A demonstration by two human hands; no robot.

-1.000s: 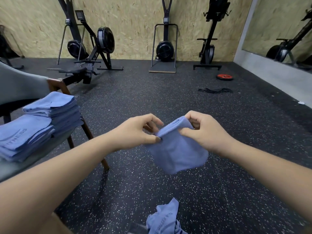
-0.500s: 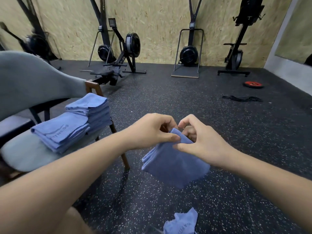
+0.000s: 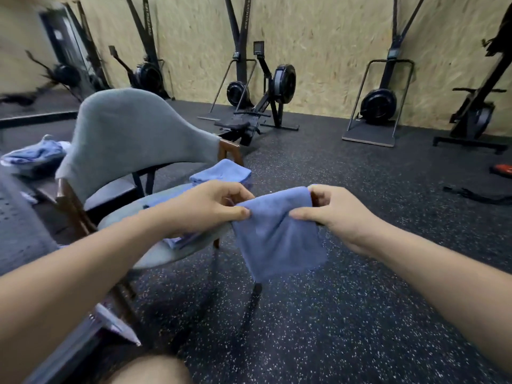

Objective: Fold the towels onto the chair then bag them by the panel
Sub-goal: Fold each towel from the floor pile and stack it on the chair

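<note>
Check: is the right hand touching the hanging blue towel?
Touching. The head view shows the right hand pinching the top right corner of the towel.

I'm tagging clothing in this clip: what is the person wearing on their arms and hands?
Nothing shows. Both forearms are bare to the frame edge, no sleeves in view. The left hand and right hand have no gloves, and no watch, bracelet or ring is visible.

Head-worn view, forward and down, close.
</note>
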